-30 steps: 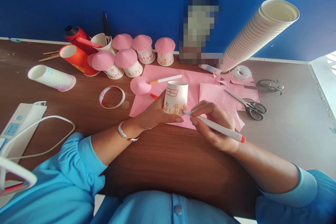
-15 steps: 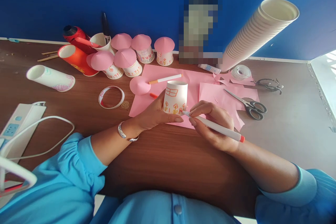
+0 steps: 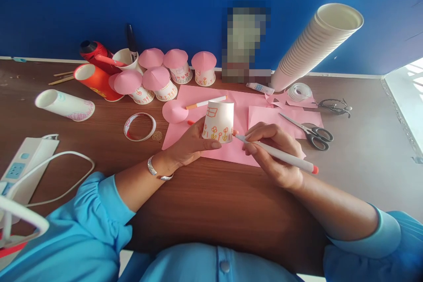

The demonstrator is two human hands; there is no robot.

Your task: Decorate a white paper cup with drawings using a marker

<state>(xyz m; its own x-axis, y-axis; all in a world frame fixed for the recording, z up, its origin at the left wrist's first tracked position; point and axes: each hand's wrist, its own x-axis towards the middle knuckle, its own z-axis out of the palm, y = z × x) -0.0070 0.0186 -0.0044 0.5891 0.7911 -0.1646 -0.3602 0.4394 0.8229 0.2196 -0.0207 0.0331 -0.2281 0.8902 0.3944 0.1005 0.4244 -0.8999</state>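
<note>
An upside-down white paper cup [image 3: 218,120] with a drawn window and small flowers stands on pink paper [image 3: 238,116]. My left hand [image 3: 191,143] is closed round its left side and lower rim. My right hand [image 3: 276,152] pinches a white marker [image 3: 279,155] with an orange end cap. The marker's tip touches the cup's lower right edge beside the flowers. Both forearms, in blue sleeves, rest on the brown table [image 3: 211,202].
Several decorated cups with pink cone roofs [image 3: 165,75] stand at the back. A loose pink cone [image 3: 174,111], an orange marker [image 3: 205,102], a tape ring [image 3: 140,126], scissors [image 3: 309,130], a leaning stack of paper cups [image 3: 313,46], an orange cup [image 3: 94,79] and a power strip [image 3: 20,163] lie around.
The cup has turned slightly in my left hand, showing more flowers. The marker tip stays at the cup's lower right edge. The camera view shifted a little.
</note>
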